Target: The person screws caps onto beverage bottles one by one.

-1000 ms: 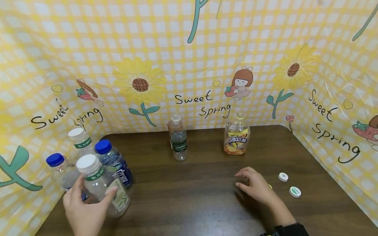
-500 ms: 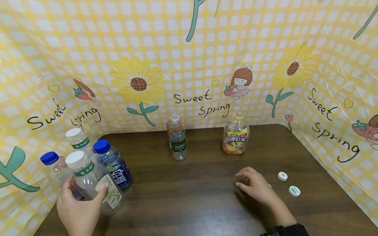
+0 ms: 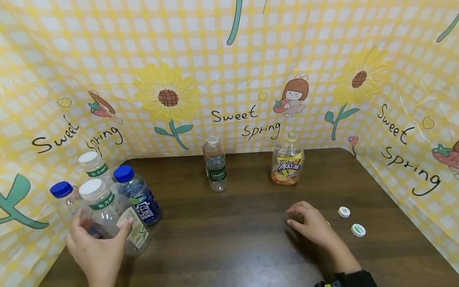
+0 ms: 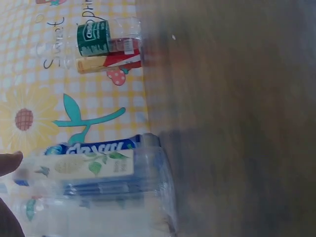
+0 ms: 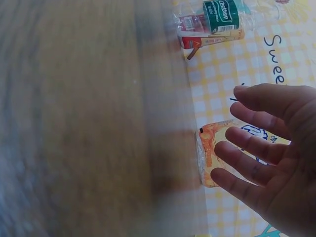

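Note:
My left hand (image 3: 95,251) is around a clear plastic bottle with a white cap (image 3: 102,203), its thumb lying over the pale leaf-print label. This bottle stands slightly tilted in view, in front of a second white-capped bottle (image 3: 94,165). Blue-capped bottles flank it: a clear one (image 3: 66,201) on the left and a blue-labelled one (image 3: 145,203) on the right. In the left wrist view, the leaf-print label (image 4: 94,165) and the thumb (image 4: 10,163) show. My right hand (image 3: 312,223) is held over the table, fingers relaxed and spread, holding nothing.
A capless green-labelled bottle (image 3: 217,171) stands at the back middle, overlapping another bottle behind it. Further right is a capless squat bottle with a yellow-orange label (image 3: 288,167). Two white caps (image 3: 344,212) lie right of my right hand; a yellow bit shows behind its wrist. A checked cloth surrounds the table.
My left hand has shifted left with the white-capped bottle, bringing it closer to the other capped bottles; its fingers now look slightly wider apart. The right hand has stayed in place.

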Motion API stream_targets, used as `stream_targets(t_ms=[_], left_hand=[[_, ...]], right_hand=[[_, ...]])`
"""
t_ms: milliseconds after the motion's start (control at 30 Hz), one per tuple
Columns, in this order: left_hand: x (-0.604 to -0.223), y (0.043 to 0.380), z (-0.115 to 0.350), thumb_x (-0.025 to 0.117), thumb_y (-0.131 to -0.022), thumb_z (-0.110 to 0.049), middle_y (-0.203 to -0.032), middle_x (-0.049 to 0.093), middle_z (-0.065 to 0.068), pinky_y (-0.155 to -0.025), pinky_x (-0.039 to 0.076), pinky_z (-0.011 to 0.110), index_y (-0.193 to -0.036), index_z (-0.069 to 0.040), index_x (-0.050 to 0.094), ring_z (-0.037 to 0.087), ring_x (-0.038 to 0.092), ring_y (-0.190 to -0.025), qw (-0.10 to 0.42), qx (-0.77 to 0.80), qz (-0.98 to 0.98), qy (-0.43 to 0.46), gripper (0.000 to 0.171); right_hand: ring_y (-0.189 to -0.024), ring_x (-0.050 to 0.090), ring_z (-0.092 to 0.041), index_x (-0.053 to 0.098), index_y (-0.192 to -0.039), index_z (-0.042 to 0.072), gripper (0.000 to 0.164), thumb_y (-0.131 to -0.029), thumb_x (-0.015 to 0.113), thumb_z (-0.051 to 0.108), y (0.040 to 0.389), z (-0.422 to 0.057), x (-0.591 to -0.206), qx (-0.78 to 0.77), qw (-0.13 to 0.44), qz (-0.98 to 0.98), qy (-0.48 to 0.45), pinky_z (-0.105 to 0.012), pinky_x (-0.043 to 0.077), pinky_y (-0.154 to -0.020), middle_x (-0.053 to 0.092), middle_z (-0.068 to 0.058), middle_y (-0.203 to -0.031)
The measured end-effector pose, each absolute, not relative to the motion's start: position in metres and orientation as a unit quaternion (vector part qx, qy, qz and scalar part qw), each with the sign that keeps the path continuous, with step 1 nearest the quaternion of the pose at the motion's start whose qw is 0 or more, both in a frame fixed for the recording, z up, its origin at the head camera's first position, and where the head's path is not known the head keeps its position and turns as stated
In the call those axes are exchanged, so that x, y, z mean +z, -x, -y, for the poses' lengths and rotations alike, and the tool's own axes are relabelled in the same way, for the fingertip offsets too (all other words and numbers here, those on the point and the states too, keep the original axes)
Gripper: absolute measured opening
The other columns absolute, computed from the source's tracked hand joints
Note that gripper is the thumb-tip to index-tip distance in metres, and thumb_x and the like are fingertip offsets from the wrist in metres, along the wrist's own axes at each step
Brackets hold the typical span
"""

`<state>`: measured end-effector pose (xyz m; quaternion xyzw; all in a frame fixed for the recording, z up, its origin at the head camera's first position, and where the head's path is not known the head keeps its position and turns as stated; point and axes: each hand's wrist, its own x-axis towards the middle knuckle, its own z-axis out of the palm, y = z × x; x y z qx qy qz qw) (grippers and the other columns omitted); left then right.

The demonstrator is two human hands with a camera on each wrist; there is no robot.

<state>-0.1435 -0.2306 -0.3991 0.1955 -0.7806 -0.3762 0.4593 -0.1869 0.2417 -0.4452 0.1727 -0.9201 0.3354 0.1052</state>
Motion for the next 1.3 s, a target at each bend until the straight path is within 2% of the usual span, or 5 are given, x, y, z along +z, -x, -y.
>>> stream_targets(t_ms=[133,267,567,800,1300], left_hand=[[-0.381,0.138,0.206,0.091,-0.061,-0.028,-0.121,0.044,-0.005,-0.096,0.029,0.031,-0.13,-0.005,0.052,0.022,0.037,-0.118,0.592,-0.351,0.709,-0.151,0.083],[-0.354,0.145,0.168,0.086,-0.063,-0.049,-0.115,0.057,0.011,-0.09,0.034,0.025,-0.113,0.003,0.059,0.019,0.044,-0.107,0.667,-0.351,0.656,-0.037,0.077],[-0.343,0.227,0.112,0.091,-0.067,-0.02,-0.125,0.05,0.02,-0.094,0.042,0.041,-0.133,0.0,0.051,0.031,0.048,-0.114,0.428,-0.428,0.791,0.091,0.08],[-0.353,0.295,0.086,0.086,-0.074,-0.032,-0.14,0.038,0.021,-0.101,0.038,0.053,-0.145,-0.005,0.04,0.036,0.038,-0.127,0.271,-0.465,0.841,0.058,0.088],[-0.372,0.331,0.063,0.087,-0.072,-0.033,-0.125,0.052,0.015,-0.096,0.044,0.046,-0.133,-0.006,0.052,0.032,0.05,-0.115,0.218,-0.462,0.86,-0.009,0.075]], right_hand=[[-0.093,0.061,-0.025,0.072,-0.099,0.003,0.018,-0.082,0.076,0.005,0.186,-0.241,-0.444,0.337,0.105,0.919,-0.176,-0.043,0.052,-0.078,0.062,-0.005,-0.103],[-0.093,0.061,-0.024,0.072,-0.1,0.003,0.018,-0.082,0.076,0.004,0.186,-0.241,-0.445,0.339,0.103,0.919,-0.174,-0.043,0.052,-0.078,0.062,-0.005,-0.103],[-0.09,0.061,-0.024,0.072,-0.097,0.004,0.017,-0.081,0.077,0.005,0.186,-0.238,-0.443,0.334,0.119,0.916,-0.185,-0.039,0.052,-0.073,0.063,-0.004,-0.102],[-0.089,0.06,-0.023,0.072,-0.097,0.004,0.017,-0.081,0.077,0.005,0.187,-0.234,-0.443,0.333,0.117,0.916,-0.192,-0.041,0.053,-0.074,0.063,-0.005,-0.102],[-0.089,0.059,-0.021,0.072,-0.097,0.005,0.017,-0.081,0.077,0.005,0.19,-0.236,-0.443,0.329,0.112,0.918,-0.192,-0.036,0.052,-0.074,0.063,-0.004,-0.102]])
